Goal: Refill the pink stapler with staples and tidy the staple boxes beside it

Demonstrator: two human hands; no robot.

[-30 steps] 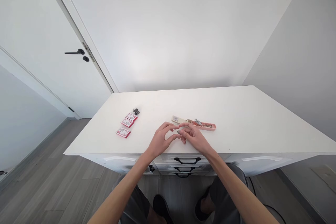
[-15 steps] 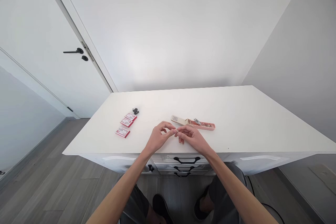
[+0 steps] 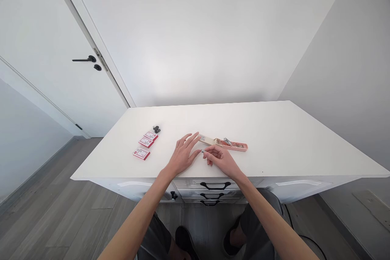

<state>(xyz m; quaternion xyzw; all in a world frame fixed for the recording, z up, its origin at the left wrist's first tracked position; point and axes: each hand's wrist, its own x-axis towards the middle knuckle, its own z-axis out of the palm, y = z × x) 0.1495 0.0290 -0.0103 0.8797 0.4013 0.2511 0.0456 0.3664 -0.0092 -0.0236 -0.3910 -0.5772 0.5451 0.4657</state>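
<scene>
My left hand is open over the white top, its fingers spread. Its thumb tip is close to a small silver-grey piece, too small to name. My right hand pinches that piece between thumb and fingertips. Just beyond both hands lies an opened narrow case with a pink tray and a cream lid. Inside the tray are small metal items, with a shiny silver piece sticking up at its left part. My left fingertips are near the lid's left end, and I cannot tell whether they touch it.
Three small red-and-white boxes lie on the left of the white cabinet top, with a small black object behind them. Black drawer handles stick out from the cabinet's front. A wall stands behind the cabinet, and a door is at the left.
My left hand has let go of the small piece, spread its fingers and shifted slightly left. My right hand keeps its pinch. The view has shifted a little.
</scene>
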